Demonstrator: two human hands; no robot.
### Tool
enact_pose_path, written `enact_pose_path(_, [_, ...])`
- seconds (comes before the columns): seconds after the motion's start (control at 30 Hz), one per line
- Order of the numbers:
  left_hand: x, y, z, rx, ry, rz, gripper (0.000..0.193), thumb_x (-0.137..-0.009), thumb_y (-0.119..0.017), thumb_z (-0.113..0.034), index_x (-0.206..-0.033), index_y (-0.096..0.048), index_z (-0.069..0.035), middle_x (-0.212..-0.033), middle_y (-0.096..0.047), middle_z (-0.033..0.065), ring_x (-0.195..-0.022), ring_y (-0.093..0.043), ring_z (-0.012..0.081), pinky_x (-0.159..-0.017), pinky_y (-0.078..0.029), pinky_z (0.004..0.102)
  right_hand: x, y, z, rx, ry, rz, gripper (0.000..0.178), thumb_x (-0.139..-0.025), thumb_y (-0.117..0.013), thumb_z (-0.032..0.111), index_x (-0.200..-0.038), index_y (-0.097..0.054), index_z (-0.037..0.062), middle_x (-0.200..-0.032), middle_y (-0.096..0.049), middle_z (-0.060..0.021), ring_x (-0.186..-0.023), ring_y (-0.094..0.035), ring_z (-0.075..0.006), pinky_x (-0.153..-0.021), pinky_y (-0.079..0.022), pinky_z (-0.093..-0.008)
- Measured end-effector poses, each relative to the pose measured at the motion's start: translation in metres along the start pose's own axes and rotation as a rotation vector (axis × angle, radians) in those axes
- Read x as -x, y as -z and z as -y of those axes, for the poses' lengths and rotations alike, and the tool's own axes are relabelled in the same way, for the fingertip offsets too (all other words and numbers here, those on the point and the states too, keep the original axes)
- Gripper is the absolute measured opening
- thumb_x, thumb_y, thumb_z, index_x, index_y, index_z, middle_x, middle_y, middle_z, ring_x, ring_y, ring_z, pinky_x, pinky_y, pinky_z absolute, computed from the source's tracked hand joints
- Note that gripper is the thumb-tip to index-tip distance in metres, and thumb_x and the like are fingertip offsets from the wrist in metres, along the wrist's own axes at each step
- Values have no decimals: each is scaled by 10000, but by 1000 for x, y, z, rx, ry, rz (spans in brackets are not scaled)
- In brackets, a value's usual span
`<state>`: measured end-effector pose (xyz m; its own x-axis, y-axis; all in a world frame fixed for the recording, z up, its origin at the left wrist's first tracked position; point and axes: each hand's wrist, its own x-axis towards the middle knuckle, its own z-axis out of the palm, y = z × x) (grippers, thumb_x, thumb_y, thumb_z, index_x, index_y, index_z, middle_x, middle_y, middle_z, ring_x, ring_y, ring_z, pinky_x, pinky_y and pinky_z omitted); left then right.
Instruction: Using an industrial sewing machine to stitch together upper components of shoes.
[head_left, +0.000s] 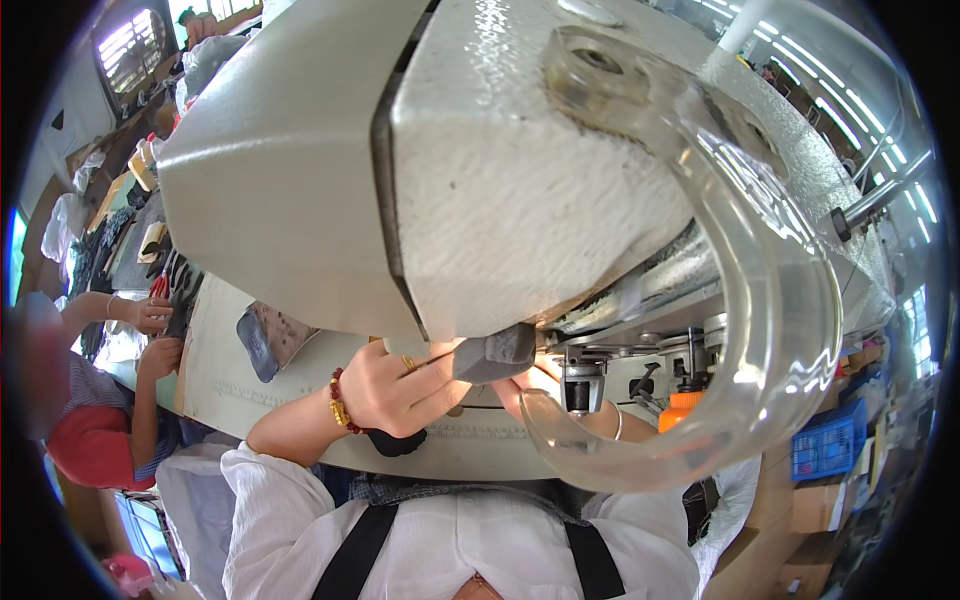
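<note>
My left hand (393, 388), with a beaded bracelet and a ring, is closed on a small grey fabric piece (497, 355) under the head of a large white sewing machine (540, 190). On the fabric's near side my right hand (530, 388) has its fingers bent against it. The machine and a curved clear plastic guard (790, 300) hide part of that hand; a pale bangle (619, 422) shows at its wrist. A metal machine part (581, 388) stands just right of the fabric. Below my left wrist lies something black (397, 442).
A dark grey and brownish fabric piece (272, 340) lies on the white table (225, 345) at left. Farther left, a co-worker's hands (152, 335) handle a black glove-like item (183, 290). An orange container (680, 410) and blue crate (828, 442) are at right.
</note>
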<state>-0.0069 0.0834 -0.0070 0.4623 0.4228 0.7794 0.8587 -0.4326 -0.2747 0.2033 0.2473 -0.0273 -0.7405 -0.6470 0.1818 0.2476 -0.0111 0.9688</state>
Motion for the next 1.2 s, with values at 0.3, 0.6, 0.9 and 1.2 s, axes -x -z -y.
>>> enact_pose_path(0.3, [55,-45,-5,76,220,53,71,-815,-743,-29,-869,-748,-77,-943,-744,75,-804,-726,224,-621,-581,372,9,18,-14,-793,-381,5,335,-870,-709,18,-1195,-716,-60,-1160,-705,-156,-1083,-722,-278,-965,-611,-361])
enact_pose_path(0.6, [70,-53,11,242,308,69,243,-835,-791,-25,-1076,-770,-48,-1059,-771,125,-925,-758,315,-801,-627,445,19,27,-11,-1039,-478,56,316,-849,-726,35,-1157,-731,-36,-1132,-717,-159,-1034,-721,-313,-899,-609,-394])
enact_pose_path(0.9, [44,-48,18,198,377,-55,308,-831,-850,-58,-1121,-767,0,-1140,-770,143,-1011,-765,307,-883,-618,415,23,29,-9,-1139,-533,80,298,-828,-744,52,-1119,-747,-11,-1105,-729,-163,-985,-720,-347,-833,-607,-426])
enact_pose_path(1.2, [52,-56,24,117,284,-98,321,-798,-867,-55,-1102,-773,-8,-1139,-765,141,-1013,-761,297,-891,-613,417,32,11,3,-1234,-572,133,279,-807,-762,69,-1080,-762,14,-1078,-741,-167,-936,-719,-382,-767,-605,-459])
